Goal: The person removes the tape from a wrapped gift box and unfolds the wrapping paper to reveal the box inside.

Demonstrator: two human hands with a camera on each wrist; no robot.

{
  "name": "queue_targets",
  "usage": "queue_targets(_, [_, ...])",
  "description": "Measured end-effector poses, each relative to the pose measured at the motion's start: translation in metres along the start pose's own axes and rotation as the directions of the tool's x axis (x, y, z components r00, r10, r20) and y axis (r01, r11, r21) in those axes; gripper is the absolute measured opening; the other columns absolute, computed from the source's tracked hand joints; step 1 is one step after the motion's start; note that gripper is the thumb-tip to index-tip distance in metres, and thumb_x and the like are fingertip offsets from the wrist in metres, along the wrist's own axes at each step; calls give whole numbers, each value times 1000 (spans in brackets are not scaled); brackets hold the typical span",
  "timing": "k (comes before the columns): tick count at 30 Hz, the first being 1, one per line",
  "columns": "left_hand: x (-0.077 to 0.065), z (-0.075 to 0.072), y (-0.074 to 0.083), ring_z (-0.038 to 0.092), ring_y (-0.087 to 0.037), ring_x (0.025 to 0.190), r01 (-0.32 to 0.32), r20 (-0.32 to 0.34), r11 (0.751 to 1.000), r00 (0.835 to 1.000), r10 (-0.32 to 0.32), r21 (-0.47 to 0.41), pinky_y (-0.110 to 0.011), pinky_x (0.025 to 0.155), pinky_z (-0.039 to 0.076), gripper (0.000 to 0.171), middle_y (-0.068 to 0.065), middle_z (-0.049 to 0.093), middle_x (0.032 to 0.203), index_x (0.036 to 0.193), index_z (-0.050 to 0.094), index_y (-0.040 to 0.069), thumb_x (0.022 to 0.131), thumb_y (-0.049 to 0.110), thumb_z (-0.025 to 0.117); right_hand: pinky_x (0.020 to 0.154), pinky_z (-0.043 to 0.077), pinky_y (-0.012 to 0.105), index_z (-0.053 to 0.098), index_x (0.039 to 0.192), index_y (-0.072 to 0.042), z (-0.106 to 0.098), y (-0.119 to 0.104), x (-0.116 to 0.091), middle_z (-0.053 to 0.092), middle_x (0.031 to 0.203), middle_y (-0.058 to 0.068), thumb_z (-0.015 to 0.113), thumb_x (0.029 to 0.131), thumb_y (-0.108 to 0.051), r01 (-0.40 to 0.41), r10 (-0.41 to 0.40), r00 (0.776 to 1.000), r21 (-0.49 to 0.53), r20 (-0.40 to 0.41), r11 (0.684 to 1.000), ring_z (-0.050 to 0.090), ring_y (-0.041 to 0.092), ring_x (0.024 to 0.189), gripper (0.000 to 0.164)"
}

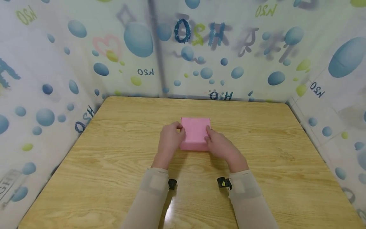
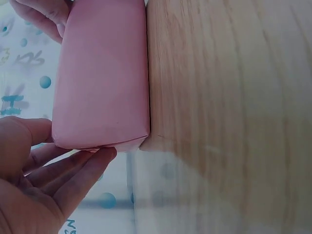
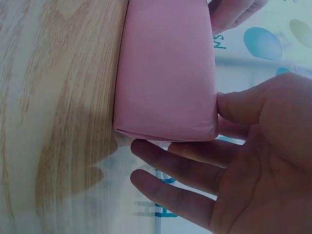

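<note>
A pink paper-wrapped box [image 1: 195, 131] sits flat on the wooden table, its front side facing the person. At its left side, my left hand [image 1: 171, 136] holds it with the thumb at the top edge and fingertips along the folded end, as the left wrist view shows. From the right, my right hand [image 1: 223, 144] rests its thumb on the top edge. In the right wrist view the right fingers [image 3: 180, 163] extend along the box's end, the lowest one apart from it. A folded paper seam [image 2: 100, 146] runs along the left end.
The wooden table [image 1: 114, 190] extends around the box on all sides. A pale curtain or sheet [image 1: 243, 70] printed with blue and green dots and letters surrounds its back and sides. Black wrist camera mounts [image 1: 224, 183] hang below both sleeves.
</note>
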State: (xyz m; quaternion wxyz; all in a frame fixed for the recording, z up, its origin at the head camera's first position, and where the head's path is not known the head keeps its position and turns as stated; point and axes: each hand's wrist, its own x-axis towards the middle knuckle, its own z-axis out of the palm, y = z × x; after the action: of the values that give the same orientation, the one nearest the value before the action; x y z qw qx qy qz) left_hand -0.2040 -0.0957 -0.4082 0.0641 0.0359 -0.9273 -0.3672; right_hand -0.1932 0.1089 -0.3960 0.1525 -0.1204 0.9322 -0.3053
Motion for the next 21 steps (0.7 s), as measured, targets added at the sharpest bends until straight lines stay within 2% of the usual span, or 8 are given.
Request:
queue_targets(10, [2, 1, 2, 59, -17, 64, -5, -4, 1000, 1000, 5, 31, -25, 54, 45, 13, -12, 76, 94, 104, 74, 5, 103, 16, 68, 130, 30, 55, 16, 169, -1, -3, -3, -1, 26, 174, 18, 38, 116, -23, -17, 17, 1000, 6, 5, 1000, 30, 33, 162, 61])
queue_targets(21, [1, 2, 0, 57, -18, 64, 2, -10, 999, 1000, -2, 42, -25, 54, 43, 13, -12, 74, 90, 102, 72, 5, 104, 17, 67, 130, 30, 55, 16, 168, 1, -3, -4, 0, 27, 173, 21, 38, 116, -22, -4, 5, 1000, -11, 9, 1000, 31, 35, 161, 61])
